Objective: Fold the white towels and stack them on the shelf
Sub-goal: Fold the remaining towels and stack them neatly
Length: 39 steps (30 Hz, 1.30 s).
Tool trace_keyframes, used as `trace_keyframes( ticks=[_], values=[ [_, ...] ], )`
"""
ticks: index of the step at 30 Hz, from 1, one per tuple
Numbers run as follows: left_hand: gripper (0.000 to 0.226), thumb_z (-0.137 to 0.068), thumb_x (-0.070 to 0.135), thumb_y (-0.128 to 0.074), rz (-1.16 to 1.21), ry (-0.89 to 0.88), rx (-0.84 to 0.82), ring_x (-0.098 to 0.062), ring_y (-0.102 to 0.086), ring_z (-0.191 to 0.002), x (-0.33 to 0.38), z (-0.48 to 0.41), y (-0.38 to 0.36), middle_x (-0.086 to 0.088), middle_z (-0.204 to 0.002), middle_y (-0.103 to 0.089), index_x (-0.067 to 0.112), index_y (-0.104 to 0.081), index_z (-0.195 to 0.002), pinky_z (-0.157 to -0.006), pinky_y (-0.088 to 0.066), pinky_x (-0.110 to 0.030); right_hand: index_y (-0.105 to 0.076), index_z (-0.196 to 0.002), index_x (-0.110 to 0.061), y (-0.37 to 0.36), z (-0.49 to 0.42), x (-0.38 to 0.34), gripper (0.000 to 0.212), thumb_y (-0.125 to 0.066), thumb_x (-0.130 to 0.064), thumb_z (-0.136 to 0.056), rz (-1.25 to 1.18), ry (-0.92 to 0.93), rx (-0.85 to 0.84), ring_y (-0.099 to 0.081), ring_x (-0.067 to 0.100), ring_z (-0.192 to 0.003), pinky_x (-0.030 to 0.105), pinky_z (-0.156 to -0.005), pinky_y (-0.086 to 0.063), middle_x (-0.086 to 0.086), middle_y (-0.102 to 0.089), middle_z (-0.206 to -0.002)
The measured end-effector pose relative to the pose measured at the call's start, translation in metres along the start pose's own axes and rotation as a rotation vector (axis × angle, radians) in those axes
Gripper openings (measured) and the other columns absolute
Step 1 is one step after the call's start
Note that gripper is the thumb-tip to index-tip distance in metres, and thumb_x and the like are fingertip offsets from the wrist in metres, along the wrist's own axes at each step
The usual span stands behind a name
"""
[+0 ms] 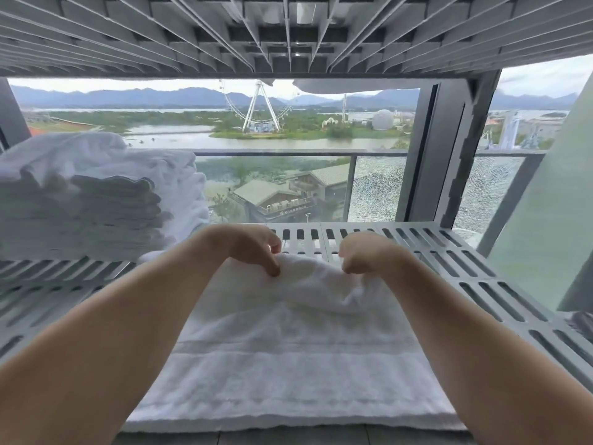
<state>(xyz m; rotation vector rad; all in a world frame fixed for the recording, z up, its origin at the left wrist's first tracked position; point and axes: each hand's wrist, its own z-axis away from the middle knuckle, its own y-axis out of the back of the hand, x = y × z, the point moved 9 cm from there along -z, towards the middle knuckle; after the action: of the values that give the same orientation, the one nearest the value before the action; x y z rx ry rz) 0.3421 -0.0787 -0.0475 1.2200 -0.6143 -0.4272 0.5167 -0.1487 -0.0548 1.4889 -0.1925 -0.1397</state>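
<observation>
A white towel (288, 348) lies spread on the grey slotted shelf (481, 268), reaching from the front edge to the middle. My left hand (253, 248) pinches its far edge on the left side. My right hand (362, 252) grips the same far edge on the right side, where the cloth bunches up a little. A stack of several folded white towels (90, 200) sits on the shelf at the back left, apart from both hands.
Another grey slatted shelf (288, 33) hangs low overhead. Behind the shelf is a window with a dark frame post (449, 149) on the right and a glass balcony rail beyond. White cloth (340, 85) hangs over the upper shelf's far edge.
</observation>
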Motion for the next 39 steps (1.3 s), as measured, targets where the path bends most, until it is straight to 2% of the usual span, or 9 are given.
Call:
trace_keyframes(
  ticks=[4, 10, 17, 21, 24, 26, 29, 35, 39],
  values=[
    [0.018, -0.083, 0.018, -0.077, 0.066, 0.063, -0.204, -0.022, -0.060, -0.079, 0.009, 0.007, -0.013, -0.006, -0.088, -0.064, 0.011, -0.061, -0.089, -0.066, -0.052, -0.029, -0.060, -0.068, -0.014, -0.014, 0.010, 0.005, 0.012, -0.052, -0.016, -0.077, -0.084, -0.030, -0.042, -0.063, 0.025, -0.079, 0.029, -0.067, -0.051, 0.003, -0.062, -0.075],
    [0.045, -0.094, 0.048, -0.063, 0.455, 0.280, -0.303, -0.026, -0.073, -0.077, -0.010, 0.010, -0.014, -0.013, -0.095, -0.075, 0.007, -0.066, -0.113, -0.078, -0.058, -0.040, -0.074, -0.097, -0.013, -0.015, 0.016, 0.025, 0.024, -0.062, -0.031, -0.087, -0.242, -0.081, 0.107, -0.065, 0.025, -0.099, 0.034, -0.086, -0.054, 0.006, -0.071, -0.102],
    [0.018, -0.090, 0.008, -0.068, 0.470, 0.124, -0.440, -0.029, -0.070, -0.092, 0.006, 0.007, -0.010, -0.019, -0.105, -0.073, -0.001, -0.073, -0.106, -0.105, -0.048, -0.047, -0.073, -0.087, -0.013, 0.020, 0.026, 0.030, 0.035, -0.059, -0.045, -0.093, -0.223, -0.100, 0.518, -0.067, 0.031, -0.093, 0.034, -0.082, -0.048, 0.011, -0.073, -0.093],
    [0.019, -0.088, 0.003, -0.071, 0.477, -0.003, -0.167, -0.035, -0.067, -0.104, 0.007, -0.013, 0.033, -0.020, -0.110, -0.071, 0.007, -0.070, -0.106, -0.096, -0.053, -0.046, -0.071, -0.084, -0.014, 0.052, 0.052, 0.035, 0.031, -0.061, -0.041, -0.094, -0.136, -0.106, 0.961, -0.063, 0.029, -0.084, 0.038, -0.080, -0.042, 0.007, -0.069, -0.084],
    [0.014, -0.087, 0.016, -0.072, 0.171, -0.088, 0.432, -0.031, -0.064, -0.100, 0.009, -0.029, 0.076, -0.011, -0.103, -0.068, 0.019, -0.066, -0.100, -0.080, -0.050, -0.033, -0.068, -0.093, -0.016, 0.064, 0.063, 0.033, 0.025, -0.059, -0.039, -0.094, -0.045, -0.097, 1.175, -0.055, 0.026, -0.094, 0.039, -0.083, -0.038, 0.004, -0.062, -0.096],
    [0.030, -0.087, 0.024, -0.070, -0.181, -0.038, 0.803, -0.032, -0.061, -0.107, 0.016, -0.025, 0.075, -0.011, -0.114, -0.063, 0.019, -0.062, -0.116, -0.089, -0.048, -0.041, -0.064, -0.119, -0.019, 0.050, 0.044, 0.037, 0.030, -0.060, -0.033, -0.092, -0.021, -0.187, 1.002, -0.051, 0.028, -0.113, 0.042, -0.093, -0.040, 0.007, -0.057, -0.121],
    [0.027, -0.091, 0.025, -0.063, -0.305, -0.032, 0.902, -0.033, -0.062, -0.102, 0.024, -0.032, 0.041, -0.012, -0.114, -0.062, 0.017, -0.063, -0.117, -0.084, -0.052, -0.044, -0.043, -0.142, -0.019, 0.011, 0.019, 0.054, 0.054, -0.058, -0.018, -0.090, -0.014, -0.379, 0.664, -0.041, 0.036, -0.129, 0.048, -0.106, -0.039, 0.016, -0.044, -0.140],
    [0.038, -0.098, 0.051, -0.044, -0.080, -0.013, 0.324, -0.027, -0.058, -0.118, 0.012, -0.079, -0.014, -0.002, -0.131, -0.063, 0.032, -0.065, -0.122, -0.097, -0.047, -0.039, -0.051, -0.133, -0.012, -0.027, 0.002, 0.080, 0.047, -0.051, -0.021, -0.087, -0.094, -0.544, 0.258, -0.047, 0.034, -0.128, 0.046, -0.107, -0.040, 0.015, -0.056, -0.134],
    [0.046, -0.103, 0.046, -0.038, -0.086, -0.029, 0.144, -0.027, -0.049, -0.132, 0.011, -0.099, -0.027, -0.004, -0.147, -0.053, 0.024, -0.057, -0.139, -0.102, -0.036, -0.034, -0.065, -0.110, -0.011, -0.008, -0.004, 0.063, 0.030, -0.048, -0.012, -0.085, 0.089, -0.419, 0.379, -0.053, 0.031, -0.111, 0.044, -0.099, -0.040, 0.012, -0.064, -0.114]
  ],
)
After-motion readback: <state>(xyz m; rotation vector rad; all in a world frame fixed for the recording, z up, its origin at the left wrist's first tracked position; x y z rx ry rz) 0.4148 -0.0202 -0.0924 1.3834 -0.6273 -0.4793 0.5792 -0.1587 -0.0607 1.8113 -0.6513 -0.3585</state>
